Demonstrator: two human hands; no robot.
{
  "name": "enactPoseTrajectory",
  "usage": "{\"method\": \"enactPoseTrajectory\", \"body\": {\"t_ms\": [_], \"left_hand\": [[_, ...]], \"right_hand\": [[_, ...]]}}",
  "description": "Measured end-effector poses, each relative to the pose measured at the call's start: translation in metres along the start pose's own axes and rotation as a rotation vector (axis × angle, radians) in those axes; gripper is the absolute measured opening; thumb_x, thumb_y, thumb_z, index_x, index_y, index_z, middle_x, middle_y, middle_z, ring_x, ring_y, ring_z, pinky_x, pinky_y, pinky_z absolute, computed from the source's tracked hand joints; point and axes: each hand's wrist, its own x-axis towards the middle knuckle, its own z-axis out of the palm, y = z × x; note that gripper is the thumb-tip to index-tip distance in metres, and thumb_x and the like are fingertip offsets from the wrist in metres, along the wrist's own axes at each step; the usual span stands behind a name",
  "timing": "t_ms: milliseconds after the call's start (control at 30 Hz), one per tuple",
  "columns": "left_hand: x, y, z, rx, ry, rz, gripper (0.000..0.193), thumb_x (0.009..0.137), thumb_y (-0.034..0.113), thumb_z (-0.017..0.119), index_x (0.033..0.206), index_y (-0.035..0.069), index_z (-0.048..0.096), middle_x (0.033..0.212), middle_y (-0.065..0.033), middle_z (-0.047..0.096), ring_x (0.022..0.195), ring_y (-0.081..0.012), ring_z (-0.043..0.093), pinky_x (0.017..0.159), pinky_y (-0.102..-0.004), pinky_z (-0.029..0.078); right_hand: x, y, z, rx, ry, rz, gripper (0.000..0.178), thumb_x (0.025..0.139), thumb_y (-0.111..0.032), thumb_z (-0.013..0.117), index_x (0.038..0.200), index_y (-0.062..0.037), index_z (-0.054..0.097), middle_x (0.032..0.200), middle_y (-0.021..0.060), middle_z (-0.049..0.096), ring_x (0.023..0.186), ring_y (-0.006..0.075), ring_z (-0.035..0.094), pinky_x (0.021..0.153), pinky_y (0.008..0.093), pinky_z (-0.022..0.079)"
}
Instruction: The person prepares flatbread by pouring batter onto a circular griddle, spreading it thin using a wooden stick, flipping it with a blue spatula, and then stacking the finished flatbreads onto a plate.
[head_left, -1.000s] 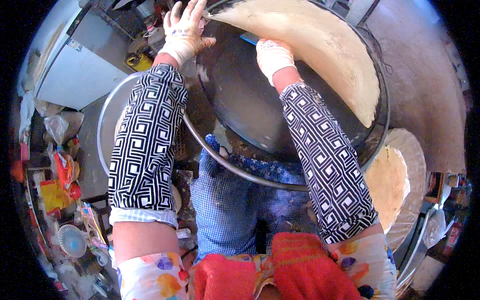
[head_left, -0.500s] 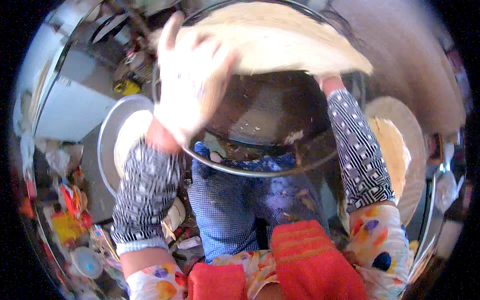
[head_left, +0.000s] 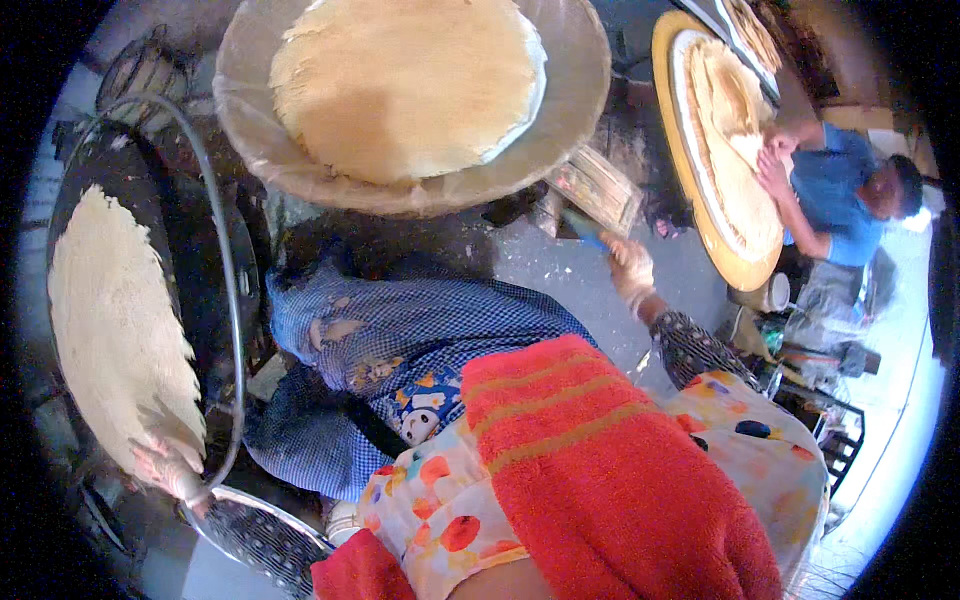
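Note:
A large thin pale sheet of flatbread (head_left: pixel 120 330) lies on the dark round griddle (head_left: pixel 165 190) at the left. My left hand (head_left: pixel 168 468) is at the sheet's near edge, fingers spread and palm down; whether it presses on the sheet or only hovers, I cannot tell. Out to the right, my right hand (head_left: pixel 630 272) is closed round the blue end of a small flat-bladed scraper (head_left: pixel 583 228). Its blade points up and left, towards a wooden block. Ahead of me, a wide shallow basket (head_left: pixel 300 180) bears a round stack of tan flatbreads (head_left: pixel 410 90).
A metal hoop (head_left: pixel 228 260) rings the griddle's near side. A pale wooden block (head_left: pixel 600 190) lies beside the basket. At the right, another person (head_left: pixel 845 200) in blue has both hands on flatbreads (head_left: pixel 725 130) on a yellow round tray (head_left: pixel 700 225). A bowl rim (head_left: pixel 270 508) shows under my left forearm.
The view has swung right, so the griddle now sits at the left. My right hand has left the flatbread and holds a scraper. The sheet, raised before, lies on the griddle.

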Motion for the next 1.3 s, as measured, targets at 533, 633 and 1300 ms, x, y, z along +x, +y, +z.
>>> {"method": "enactPoseTrajectory", "body": {"t_ms": [533,633,1300], "left_hand": [[0.074,0.173,-0.038,-0.083,-0.356,-0.344,0.088,0.089,0.072,0.027,0.153,0.012,0.015,0.158,-0.0176,0.013,0.146,-0.0355,0.008,0.113,-0.0598,0.004],[0.066,0.161,-0.040,-0.083,-0.332,-0.323,0.092,0.087,0.076,0.027,0.153,0.012,0.015,0.158,-0.0190,0.014,0.146,-0.0350,0.009,0.113,-0.0606,0.006],[0.080,0.152,-0.029,0.061,-0.402,-0.391,0.091,0.085,0.080,0.018,0.153,0.019,0.016,0.158,-0.0125,0.018,0.146,-0.0315,0.015,0.112,-0.0628,0.006]], "right_hand": [[0.212,-0.120,0.079,0.503,0.639,0.807,0.072,0.091,-0.056,0.052,0.142,-0.0073,0.036,0.132,0.0206,0.052,0.126,0.0333,0.047,0.102,0.0428,0.038],[0.186,-0.193,0.027,0.878,0.588,0.672,0.071,0.085,-0.026,0.069,0.138,0.0040,0.033,0.136,0.0239,0.049,0.122,0.0363,0.050,0.106,0.0400,0.037],[0.157,-0.019,0.056,-0.600,-0.079,0.349,0.088,0.081,-0.023,0.066,0.150,-0.0066,0.015,0.147,0.0344,0.022,0.134,0.0511,0.028,0.102,0.0664,0.029]]}}
